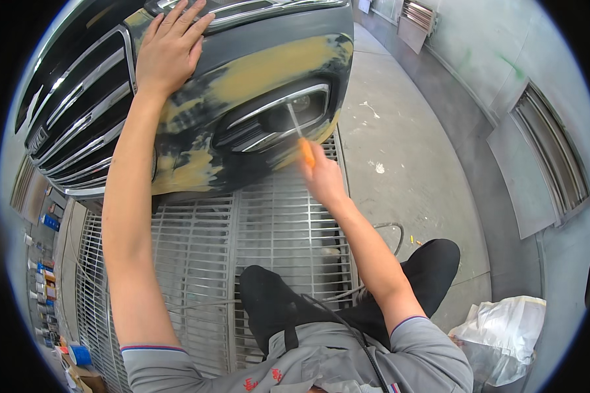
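My left hand (170,56) lies with its fingers stretched out on the upper part of a car's front bumper (269,72), just below the headlight (255,8). The dark bumper carries yellowish-tan patches of filler. In my right hand (324,175) is an orange-handled tool (307,152) with a thin, light shaft, blurred by motion. Its shaft reaches across the chrome-edged fog lamp recess (275,121) toward the lamp; whether the tip touches cannot be told. The tool's exact kind is unclear.
A chrome-barred grille (78,111) is left of the bumper. Metal floor grating (196,229) lies beneath me, with a thin hose (400,239) looping near my knee. A plastic-covered bundle (505,334) is at right, below louvred wall vents (550,150). Several cans and bottles (46,291) line the left.
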The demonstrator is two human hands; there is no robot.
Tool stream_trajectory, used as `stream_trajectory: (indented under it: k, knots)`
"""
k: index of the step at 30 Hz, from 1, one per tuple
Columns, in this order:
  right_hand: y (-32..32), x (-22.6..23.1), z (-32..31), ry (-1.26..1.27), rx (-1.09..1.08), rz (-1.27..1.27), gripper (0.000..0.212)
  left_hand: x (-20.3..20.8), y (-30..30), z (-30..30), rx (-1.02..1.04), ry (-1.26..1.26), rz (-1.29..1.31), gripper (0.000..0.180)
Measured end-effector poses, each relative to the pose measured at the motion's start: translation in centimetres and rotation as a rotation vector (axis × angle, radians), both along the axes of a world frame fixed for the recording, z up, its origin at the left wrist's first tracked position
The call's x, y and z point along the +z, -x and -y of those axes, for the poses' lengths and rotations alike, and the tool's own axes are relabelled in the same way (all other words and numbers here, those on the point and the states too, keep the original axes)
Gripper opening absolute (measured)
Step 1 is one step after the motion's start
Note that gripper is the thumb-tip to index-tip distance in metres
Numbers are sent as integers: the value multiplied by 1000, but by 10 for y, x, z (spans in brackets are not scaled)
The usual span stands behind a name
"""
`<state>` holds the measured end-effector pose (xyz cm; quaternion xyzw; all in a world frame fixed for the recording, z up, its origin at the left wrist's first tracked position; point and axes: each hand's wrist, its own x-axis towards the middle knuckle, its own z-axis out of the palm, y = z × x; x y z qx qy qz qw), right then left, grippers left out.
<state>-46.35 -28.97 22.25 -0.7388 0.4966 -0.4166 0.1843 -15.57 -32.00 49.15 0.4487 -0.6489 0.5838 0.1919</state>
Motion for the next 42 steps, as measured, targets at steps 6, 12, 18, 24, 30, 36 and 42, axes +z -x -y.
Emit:
stream_trajectory:
  k: [6,12,18,24,30,36,42]
  knots:
    - [-7,4,3,44,21,55,45,1,0,2,-17,-5,-4,48]
    - [1,3,22,42,-171,207,48,1,-1,3,-8,4,10,49]
    - [-15,-15,-1,223,46,22,50,0,-2,2,-28,1,5,49]
    - [-1,-8,24,109,-169,244,47,1,1,2,-37,-3,-4,49]
    - [-5,-14,17,107,-117,164,48,0,-2,1,-14,0,0,49]
    - [6,-10,43,18,-206,149,48,0,0,3,-34,2,-4,49]
    - [18,-4,60,42,-241,223,48,1,-2,2,-41,-3,-8,49]
